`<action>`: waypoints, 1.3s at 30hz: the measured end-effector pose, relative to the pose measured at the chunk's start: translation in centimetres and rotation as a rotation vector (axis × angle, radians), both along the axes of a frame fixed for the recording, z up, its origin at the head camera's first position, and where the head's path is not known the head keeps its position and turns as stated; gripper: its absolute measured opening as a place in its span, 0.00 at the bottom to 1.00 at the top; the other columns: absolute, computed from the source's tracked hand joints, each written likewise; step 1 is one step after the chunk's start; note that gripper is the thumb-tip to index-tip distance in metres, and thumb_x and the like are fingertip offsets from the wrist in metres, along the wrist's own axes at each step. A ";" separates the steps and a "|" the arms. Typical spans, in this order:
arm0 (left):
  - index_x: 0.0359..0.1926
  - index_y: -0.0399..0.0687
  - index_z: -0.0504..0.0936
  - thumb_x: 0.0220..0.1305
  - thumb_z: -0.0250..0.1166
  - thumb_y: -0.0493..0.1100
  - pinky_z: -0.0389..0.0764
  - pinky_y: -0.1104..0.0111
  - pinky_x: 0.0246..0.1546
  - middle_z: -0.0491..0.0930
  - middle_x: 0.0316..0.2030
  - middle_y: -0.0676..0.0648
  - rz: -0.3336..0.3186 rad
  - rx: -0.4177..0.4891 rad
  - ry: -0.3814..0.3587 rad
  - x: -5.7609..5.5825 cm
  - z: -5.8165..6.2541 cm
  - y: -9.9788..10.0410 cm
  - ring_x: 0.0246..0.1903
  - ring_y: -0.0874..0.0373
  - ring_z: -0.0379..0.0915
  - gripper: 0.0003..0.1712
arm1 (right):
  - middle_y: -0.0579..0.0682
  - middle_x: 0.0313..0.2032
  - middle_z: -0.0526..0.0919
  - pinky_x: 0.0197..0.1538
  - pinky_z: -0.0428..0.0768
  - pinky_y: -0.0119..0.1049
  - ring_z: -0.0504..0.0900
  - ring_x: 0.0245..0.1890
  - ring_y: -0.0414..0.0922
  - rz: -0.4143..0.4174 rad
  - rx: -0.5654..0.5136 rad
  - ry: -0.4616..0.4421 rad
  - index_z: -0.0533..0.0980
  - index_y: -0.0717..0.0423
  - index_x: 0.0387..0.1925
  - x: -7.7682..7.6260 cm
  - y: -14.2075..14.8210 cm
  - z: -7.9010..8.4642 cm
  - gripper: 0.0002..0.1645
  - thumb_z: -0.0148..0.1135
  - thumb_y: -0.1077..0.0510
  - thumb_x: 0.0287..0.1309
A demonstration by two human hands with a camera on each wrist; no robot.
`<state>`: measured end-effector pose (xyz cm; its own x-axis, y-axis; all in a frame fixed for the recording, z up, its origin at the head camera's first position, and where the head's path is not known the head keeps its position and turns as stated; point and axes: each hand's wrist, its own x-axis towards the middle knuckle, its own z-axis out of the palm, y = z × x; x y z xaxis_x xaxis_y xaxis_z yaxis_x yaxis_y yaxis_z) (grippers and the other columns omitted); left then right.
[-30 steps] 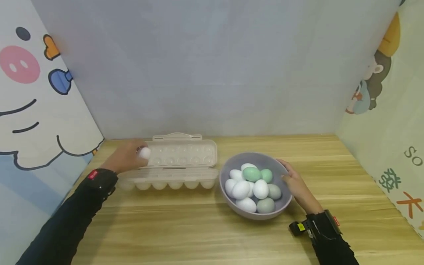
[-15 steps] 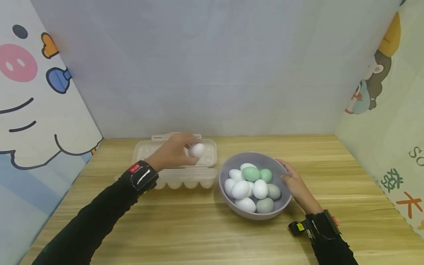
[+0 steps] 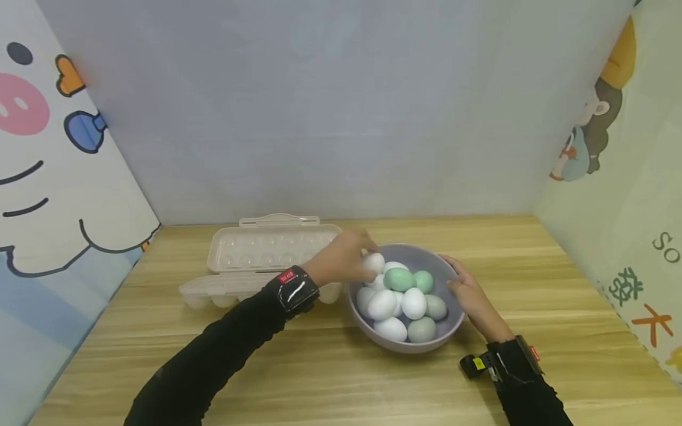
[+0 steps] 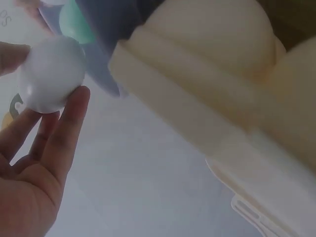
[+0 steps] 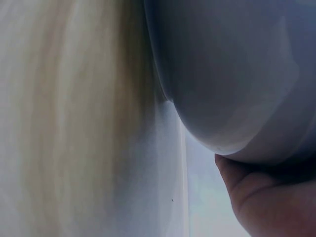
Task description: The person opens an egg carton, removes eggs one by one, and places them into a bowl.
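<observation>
My left hand (image 3: 343,260) pinches a white egg (image 3: 374,263) over the left rim of a grey-purple bowl (image 3: 410,348). In the left wrist view, thumb and fingertips grip that egg (image 4: 52,74) from opposite sides. White eggs, two green eggs (image 3: 399,279) and two grey-green eggs (image 3: 422,329) are heaped in the bowl. My right hand (image 3: 473,296) holds the bowl's right rim, thumb on the inside. The right wrist view shows the hand (image 5: 276,202) against the bowl's outer wall (image 5: 237,89).
An opened plastic egg carton (image 3: 274,245) lies left of the bowl, its lid tipped back toward the rear wall (image 3: 341,118). My left forearm (image 3: 224,355) crosses in front of the carton's cups. Printed panels (image 3: 629,236) stand at both sides of the wooden table (image 3: 341,390).
My left hand has carried the white egg rightward, from over the carton's left end to the bowl's left rim. The right hand has stayed on the bowl.
</observation>
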<state>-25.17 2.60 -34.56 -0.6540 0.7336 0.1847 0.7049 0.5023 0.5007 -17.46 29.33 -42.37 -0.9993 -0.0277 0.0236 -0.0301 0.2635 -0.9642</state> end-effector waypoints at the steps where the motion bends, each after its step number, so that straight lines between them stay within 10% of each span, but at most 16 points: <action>1: 0.42 0.38 0.85 0.44 0.73 0.40 0.75 0.72 0.33 0.78 0.36 0.46 0.010 -0.013 0.003 0.0 -0.2 0.2 0.36 0.57 0.72 0.20 | 0.66 0.70 0.50 0.63 0.57 0.61 0.52 0.67 0.65 0.002 -0.001 0.004 0.51 0.66 0.70 0.0 -0.1 0.1 0.35 0.34 0.74 0.60; 12: 0.41 0.38 0.84 0.47 0.75 0.41 0.75 0.69 0.39 0.83 0.35 0.45 0.092 -0.091 -0.025 0.7 -1.2 0.9 0.35 0.56 0.75 0.19 | 0.67 0.69 0.51 0.63 0.57 0.61 0.52 0.67 0.66 0.004 -0.002 0.007 0.52 0.67 0.70 -0.2 -0.5 0.2 0.35 0.34 0.75 0.58; 23: 0.37 0.42 0.86 0.49 0.74 0.47 0.74 0.67 0.33 0.79 0.30 0.47 0.084 -0.187 0.221 1.0 -2.6 1.0 0.32 0.55 0.73 0.16 | 0.66 0.70 0.51 0.65 0.54 0.61 0.52 0.68 0.64 0.007 0.000 0.000 0.52 0.66 0.70 -0.1 -0.5 0.1 0.35 0.34 0.74 0.59; 39: 0.42 0.42 0.82 0.62 0.63 0.51 0.75 0.67 0.28 0.72 0.33 0.48 0.138 -0.172 0.383 3.4 -1.8 -0.9 0.33 0.56 0.70 0.17 | 0.66 0.70 0.52 0.64 0.56 0.62 0.52 0.68 0.65 0.010 0.004 0.004 0.53 0.65 0.70 -0.2 -0.3 -0.3 0.35 0.35 0.74 0.59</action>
<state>-21.74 1.69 -36.37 -0.6558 0.6856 0.3160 0.7440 0.6578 0.1170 -17.66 29.07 -42.65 -0.9989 -0.0375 0.0272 -0.0362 0.2667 -0.9631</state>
